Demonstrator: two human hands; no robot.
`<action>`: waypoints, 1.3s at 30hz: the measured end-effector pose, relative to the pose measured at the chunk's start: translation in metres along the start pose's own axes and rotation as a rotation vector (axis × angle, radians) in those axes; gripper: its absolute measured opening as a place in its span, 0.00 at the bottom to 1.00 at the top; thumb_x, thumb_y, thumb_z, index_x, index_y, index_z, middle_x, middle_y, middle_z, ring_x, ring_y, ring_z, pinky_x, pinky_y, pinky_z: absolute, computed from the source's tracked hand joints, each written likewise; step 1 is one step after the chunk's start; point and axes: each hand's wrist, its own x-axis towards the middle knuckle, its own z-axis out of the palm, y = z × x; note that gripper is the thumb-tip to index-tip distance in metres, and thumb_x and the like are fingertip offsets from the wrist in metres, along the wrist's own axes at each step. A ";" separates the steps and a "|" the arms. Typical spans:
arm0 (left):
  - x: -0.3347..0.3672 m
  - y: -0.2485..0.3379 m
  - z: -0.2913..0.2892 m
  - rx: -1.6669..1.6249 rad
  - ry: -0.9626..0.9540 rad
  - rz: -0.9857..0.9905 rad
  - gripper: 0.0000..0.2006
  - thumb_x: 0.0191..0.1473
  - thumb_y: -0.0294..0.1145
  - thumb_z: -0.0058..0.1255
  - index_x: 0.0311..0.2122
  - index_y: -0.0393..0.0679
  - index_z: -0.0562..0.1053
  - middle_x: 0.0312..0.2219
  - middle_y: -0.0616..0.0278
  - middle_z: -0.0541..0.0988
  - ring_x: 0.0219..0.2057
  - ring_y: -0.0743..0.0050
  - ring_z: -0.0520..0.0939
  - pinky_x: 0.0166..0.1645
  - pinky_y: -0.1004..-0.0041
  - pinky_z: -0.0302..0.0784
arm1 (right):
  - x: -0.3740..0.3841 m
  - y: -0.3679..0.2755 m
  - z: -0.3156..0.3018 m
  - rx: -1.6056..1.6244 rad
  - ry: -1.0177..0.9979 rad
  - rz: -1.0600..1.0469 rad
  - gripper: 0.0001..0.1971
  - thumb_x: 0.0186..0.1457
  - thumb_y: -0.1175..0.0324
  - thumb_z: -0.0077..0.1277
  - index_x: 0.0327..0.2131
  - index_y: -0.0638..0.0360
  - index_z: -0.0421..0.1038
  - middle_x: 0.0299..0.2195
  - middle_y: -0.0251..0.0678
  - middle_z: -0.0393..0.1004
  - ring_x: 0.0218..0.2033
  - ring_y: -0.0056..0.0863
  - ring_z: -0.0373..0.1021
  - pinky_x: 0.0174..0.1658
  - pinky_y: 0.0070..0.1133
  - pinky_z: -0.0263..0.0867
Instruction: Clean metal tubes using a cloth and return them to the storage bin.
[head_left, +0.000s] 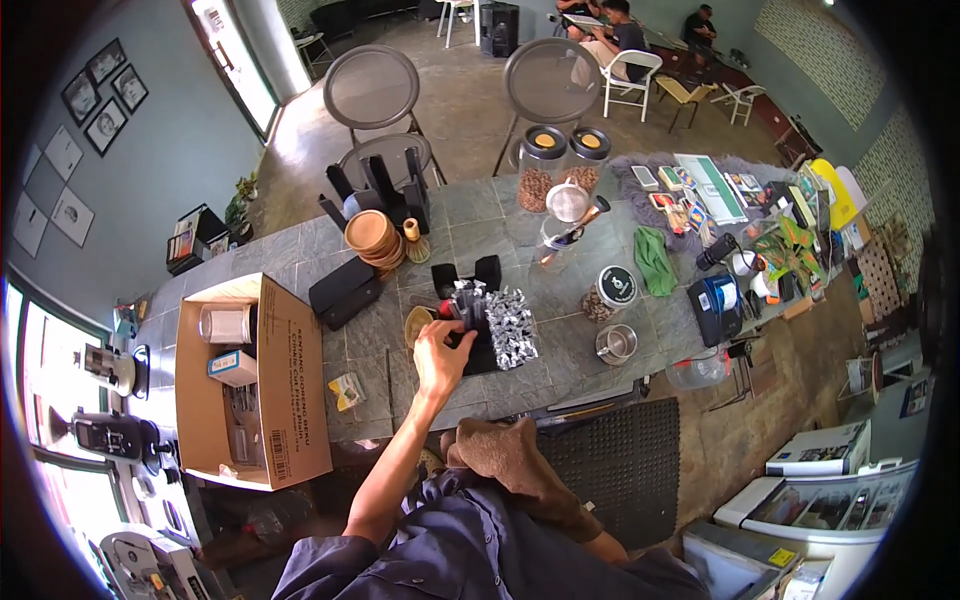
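Observation:
My left hand [440,358] reaches over the stone-tiled counter [440,400], thumb and fingers drawn together at a black holder [480,352]. What they pinch, if anything, looks dark and is too small to make out. Several silver foil-topped pieces [512,328] stand packed in rows on the holder's right side. Left of my fingers lies a small tan bowl-like piece [418,325], partly covered by the hand. A brown cloth [495,450] hangs over my right forearm [605,547] close to my body and hides my right hand, so its fingers do not show.
An open cardboard box [300,400] stands at left. Behind the holder are stacked wooden bowls [372,235], a bamboo whisk [416,245] and a black case [345,293]. Rightward come a jar of beans [608,293], a metal cup [617,344], a green cloth [654,260] and tall bean canisters [541,170].

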 end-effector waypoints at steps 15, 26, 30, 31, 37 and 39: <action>-0.024 -0.023 -0.347 0.110 0.011 -0.262 0.10 0.56 0.31 0.65 0.39 0.36 0.84 0.22 0.59 0.83 0.23 0.82 0.79 0.29 0.73 0.75 | 0.083 -0.092 -0.033 -0.768 0.556 -0.835 0.07 0.57 0.67 0.48 0.26 0.53 0.69 0.23 0.30 0.68 0.29 0.21 0.70 0.26 0.23 0.66; -0.034 -0.259 -0.379 0.647 -0.856 -0.187 0.12 0.43 0.39 0.65 0.32 0.44 0.85 0.30 0.51 0.86 0.35 0.50 0.88 0.43 0.56 0.84 | 0.077 -0.185 -0.022 0.227 0.228 -0.574 0.10 0.62 0.61 0.52 0.32 0.53 0.63 0.23 0.28 0.66 0.24 0.15 0.68 0.24 0.20 0.66; -0.053 -0.266 -0.353 0.907 -1.031 -0.154 0.15 0.43 0.39 0.65 0.32 0.37 0.84 0.30 0.44 0.85 0.38 0.47 0.88 0.44 0.56 0.84 | 0.073 -0.203 -0.018 0.573 0.119 -0.393 0.13 0.64 0.59 0.53 0.34 0.52 0.61 0.23 0.28 0.65 0.22 0.13 0.68 0.23 0.19 0.65; -0.052 -0.280 -0.352 0.952 -1.163 -0.190 0.15 0.43 0.38 0.64 0.30 0.35 0.84 0.30 0.40 0.85 0.38 0.46 0.88 0.43 0.56 0.84 | 0.072 -0.206 -0.017 0.663 0.090 -0.355 0.13 0.64 0.58 0.53 0.35 0.52 0.61 0.22 0.28 0.64 0.22 0.12 0.68 0.23 0.18 0.65; -0.064 -0.293 -0.364 0.772 -1.298 -0.268 0.11 0.44 0.36 0.62 0.22 0.37 0.83 0.22 0.48 0.84 0.29 0.51 0.89 0.38 0.58 0.84 | 0.072 -0.231 -0.022 0.948 -0.053 -0.073 0.14 0.68 0.58 0.53 0.39 0.54 0.60 0.23 0.27 0.65 0.22 0.10 0.68 0.24 0.16 0.67; -0.050 -0.272 -0.376 0.816 -1.319 -0.301 0.11 0.45 0.36 0.61 0.22 0.37 0.82 0.21 0.49 0.84 0.29 0.51 0.89 0.38 0.57 0.84 | 0.063 -0.225 0.002 0.852 -0.112 0.028 0.13 0.69 0.60 0.52 0.42 0.56 0.61 0.24 0.27 0.66 0.23 0.09 0.68 0.26 0.15 0.69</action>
